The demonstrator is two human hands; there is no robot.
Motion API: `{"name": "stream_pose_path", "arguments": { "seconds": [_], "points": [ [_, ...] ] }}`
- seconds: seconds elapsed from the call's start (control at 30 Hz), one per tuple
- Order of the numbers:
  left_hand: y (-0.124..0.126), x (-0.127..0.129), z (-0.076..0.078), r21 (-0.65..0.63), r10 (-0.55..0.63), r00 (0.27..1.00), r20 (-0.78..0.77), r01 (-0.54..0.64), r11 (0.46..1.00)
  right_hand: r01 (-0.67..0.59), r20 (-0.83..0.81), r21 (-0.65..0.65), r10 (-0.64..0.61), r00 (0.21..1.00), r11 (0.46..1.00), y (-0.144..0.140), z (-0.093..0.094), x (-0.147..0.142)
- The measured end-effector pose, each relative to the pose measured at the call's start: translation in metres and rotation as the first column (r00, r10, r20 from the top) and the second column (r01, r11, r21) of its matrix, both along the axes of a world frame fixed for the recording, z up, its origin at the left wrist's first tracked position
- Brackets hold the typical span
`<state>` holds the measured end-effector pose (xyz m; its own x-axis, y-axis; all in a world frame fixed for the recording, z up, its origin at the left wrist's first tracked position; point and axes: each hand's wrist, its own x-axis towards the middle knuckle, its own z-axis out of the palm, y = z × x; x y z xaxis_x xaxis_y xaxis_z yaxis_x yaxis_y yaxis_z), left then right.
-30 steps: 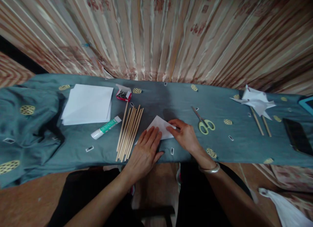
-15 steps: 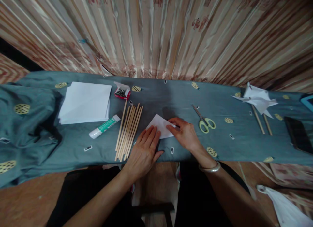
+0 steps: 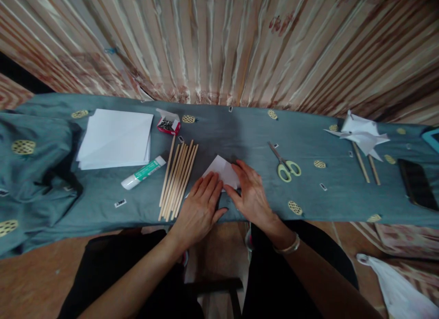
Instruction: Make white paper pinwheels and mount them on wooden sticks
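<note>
A person seated at a long table draped in blue-grey cloth (image 3: 222,136) presses a folded white paper (image 3: 222,170) flat near the middle of the table's front edge. The left hand (image 3: 199,209) lies palm down with fingers extended and together, covering the paper's near-left part; the right hand (image 3: 252,195) rests beside it, fingers spread loosely with the tips on the paper's right edge, neither hand closed around anything. Just left of the left hand lies a bundle of wooden sticks (image 3: 178,179), with a glue stick (image 3: 143,172) beyond them and a stack of white sheets (image 3: 115,138) toward the back-left; a small red box of pins (image 3: 168,124) sits open near the back edge. Green-handled scissors (image 3: 286,163) lie to the right, and finished paper pinwheels (image 3: 361,138) rest toward the right end next to a dark phone (image 3: 416,184). The cloth looks soft and rumpled, so in my judgement a crease pressed here could run crooked if the fabric shifts under the palms. The paper lies close to the front edge and could slide off, and a sweeping left hand might scatter the loose sticks.
</note>
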<state>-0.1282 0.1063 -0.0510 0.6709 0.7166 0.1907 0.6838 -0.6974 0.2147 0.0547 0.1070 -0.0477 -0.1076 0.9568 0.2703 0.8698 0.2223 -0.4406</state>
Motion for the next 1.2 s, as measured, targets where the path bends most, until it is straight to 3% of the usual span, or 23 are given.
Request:
{"name": "stream_pose_path", "arguments": {
  "seconds": [0.17,0.5,0.93,1.2],
  "points": [
    [-0.001,0.0,0.0,-0.002,-0.015,1.0,-0.022,0.015,1.0,0.008,-0.026,-0.024,-0.009,1.0,1.0,-0.004,-0.01,0.005],
    [-0.006,-0.007,0.001,-0.022,-0.028,0.998,-0.05,0.027,0.999,0.143,-0.039,-0.019,-0.144,0.989,0.99,-0.015,-0.014,0.055],
    [-0.039,-0.027,0.0,0.011,0.099,0.995,-0.013,-0.099,0.995,0.112,-0.053,0.1,-0.108,0.993,0.989,-0.014,-0.027,0.061],
    [-0.044,-0.031,0.007,-0.006,0.162,0.986,0.033,-0.162,0.987,0.079,-0.222,0.031,-0.07,0.973,0.996,-0.009,-0.013,0.052]
  ]
}}
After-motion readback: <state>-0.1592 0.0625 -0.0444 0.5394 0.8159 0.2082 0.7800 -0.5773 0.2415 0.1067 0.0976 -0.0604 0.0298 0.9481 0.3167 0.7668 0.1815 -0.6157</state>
